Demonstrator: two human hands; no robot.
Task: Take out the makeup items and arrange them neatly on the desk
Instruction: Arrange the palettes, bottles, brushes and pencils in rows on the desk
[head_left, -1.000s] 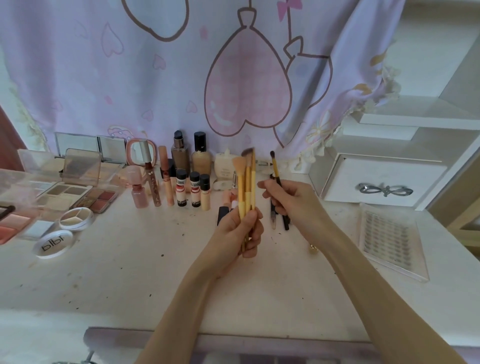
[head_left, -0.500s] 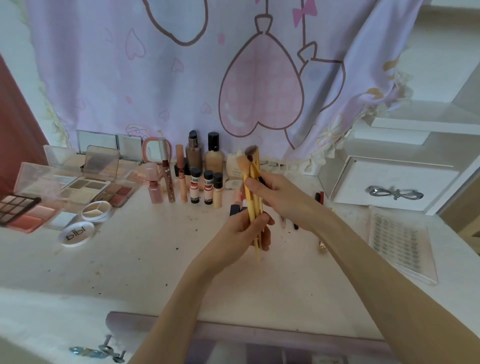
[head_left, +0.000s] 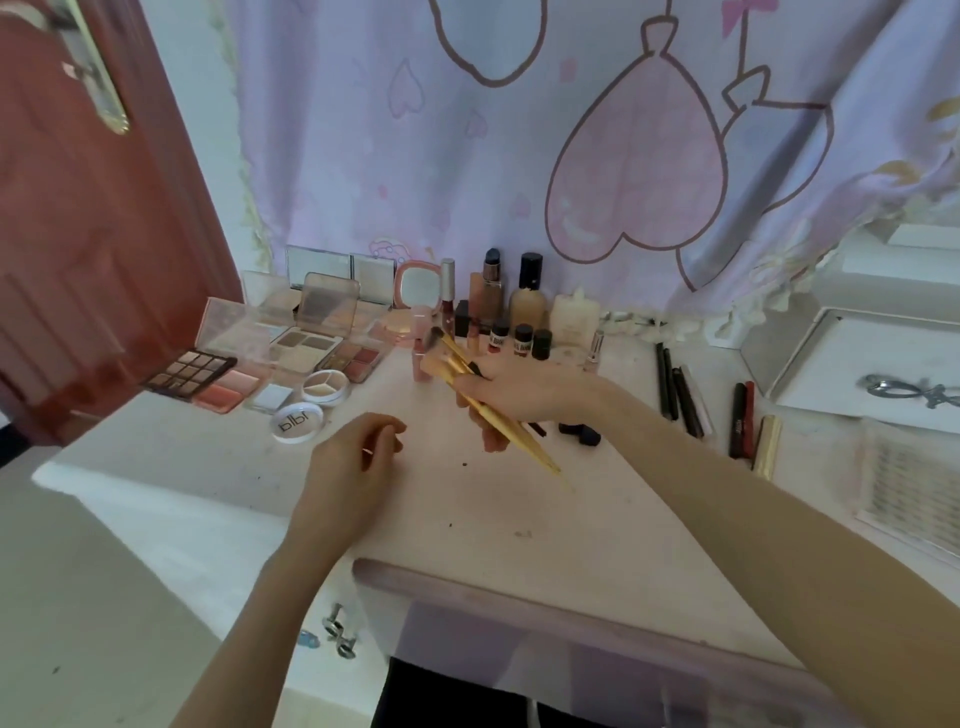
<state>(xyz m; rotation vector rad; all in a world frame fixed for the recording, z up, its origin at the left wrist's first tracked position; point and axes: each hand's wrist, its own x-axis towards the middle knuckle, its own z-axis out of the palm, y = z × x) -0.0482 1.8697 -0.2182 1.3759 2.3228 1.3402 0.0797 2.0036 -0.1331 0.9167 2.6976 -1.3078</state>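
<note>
Once shared, brushes (head_left: 470, 387) now sit in right hand (head_left: 524, 397) — left hand (head_left: 353, 457) freed.

A pale counter (head_left: 519, 499) crowded along its back edge.

We see open eyeshadow palettes (head_left: 189, 371) and round compacts (head_left: 297, 422) at the left, bottles (head_left: 527, 304) standing in a row at the middle against the curtain, dark pencils (head_left: 675, 387) and lipsticks (head_left: 743, 415) lying to the right, then a lash tray (head_left: 904, 493) near a white drawer box (head_left: 857, 364). Small dark specks dot our counter's bare front.
</note>
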